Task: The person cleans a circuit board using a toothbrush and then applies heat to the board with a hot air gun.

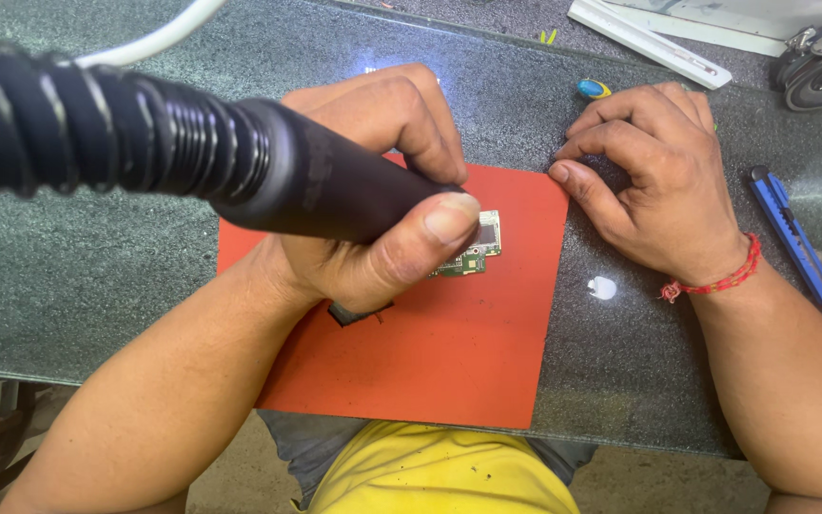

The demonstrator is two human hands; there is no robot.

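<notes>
Black hot-air tool (240, 171) at frame centre, long axis running from upper left down to right, nozzle end aimed at small green circuit board (476, 249) on orange mat (449, 352). Mat flat on dark speckled bench (68, 266). Left hand (373, 228) wrapped tight around tool barrel, thumb on top. Right hand (658, 181) loosely curled, holding nothing, fingertips on bench at mat's upper right edge. Blue utility knife (793, 236) at far right.
</notes>
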